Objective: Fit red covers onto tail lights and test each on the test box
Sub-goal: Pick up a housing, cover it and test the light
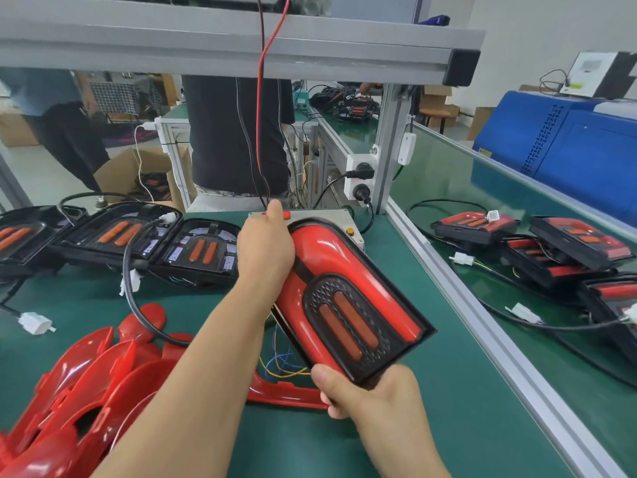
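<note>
Left of the covered tail light (348,298), loose red covers (86,384) pile on the desk (458,408); the test box (339,219) sits behind it. Left hand (265,250) grips its top, right hand (375,395) fingers clamp its bottom

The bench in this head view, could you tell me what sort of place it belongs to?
Most likely a factory assembly line: a green-matted workbench on an aluminium frame, uncovered tail lights laid in a row, and a stack of red covers.

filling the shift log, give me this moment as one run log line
stage: testing | left hand: on test box | right hand: grips covered tail light | lamp: unlit
</note>
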Tool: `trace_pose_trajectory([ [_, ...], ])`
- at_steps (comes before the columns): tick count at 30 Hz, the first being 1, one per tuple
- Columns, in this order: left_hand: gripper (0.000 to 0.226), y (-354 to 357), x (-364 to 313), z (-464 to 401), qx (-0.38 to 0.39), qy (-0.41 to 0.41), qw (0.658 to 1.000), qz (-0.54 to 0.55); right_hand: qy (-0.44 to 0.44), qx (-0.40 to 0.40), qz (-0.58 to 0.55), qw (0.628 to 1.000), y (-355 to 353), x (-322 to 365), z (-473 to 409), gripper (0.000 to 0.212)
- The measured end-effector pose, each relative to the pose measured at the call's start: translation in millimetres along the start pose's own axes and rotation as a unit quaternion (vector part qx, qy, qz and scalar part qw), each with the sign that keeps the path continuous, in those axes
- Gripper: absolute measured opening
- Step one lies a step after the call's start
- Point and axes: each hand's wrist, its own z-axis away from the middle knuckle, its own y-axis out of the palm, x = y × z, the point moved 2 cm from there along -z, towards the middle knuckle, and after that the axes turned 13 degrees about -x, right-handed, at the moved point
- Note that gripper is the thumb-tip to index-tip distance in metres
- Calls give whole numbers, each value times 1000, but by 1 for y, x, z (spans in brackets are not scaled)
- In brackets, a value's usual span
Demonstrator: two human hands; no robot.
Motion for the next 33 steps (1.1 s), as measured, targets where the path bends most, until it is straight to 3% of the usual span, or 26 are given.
trace_pose_trajectory([
  [3,45,-2,-7,-2,4,14,1000,-9,-19,-4,-27,999,0,1,-5,29],
  [6,52,-4,-5,-2,47,-95,993,46,-3,10,-65,998,-1,6,-10,29],
  [8,48,-9,-5,12,153,-235,940,195,24,28,-97,995,-3,7,-18,31],
  [9,44,-14,-4,22,204,-261,909,254,33,43,-109,993,-4,8,-21,32],
  [11,44,-22,3,44,273,-214,888,301,49,70,-124,989,-6,9,-25,31],
  [13,58,-26,11,72,324,-169,878,309,57,93,-129,986,-6,8,-27,29],
  [15,58,-28,22,94,324,-174,886,283,53,118,-118,985,-7,8,-27,28],
  [19,33,-32,30,100,285,-197,896,277,62,174,-131,974,-12,10,-25,38],
  [23,35,-36,30,100,270,-194,899,286,87,183,-153,967,-12,11,-24,35],
  [27,39,-38,31,103,269,-171,901,295,99,160,-169,968,-11,10,-21,37],
  [33,31,-38,33,115,280,-146,901,296,35,105,-172,979,-9,8,-19,31],
])
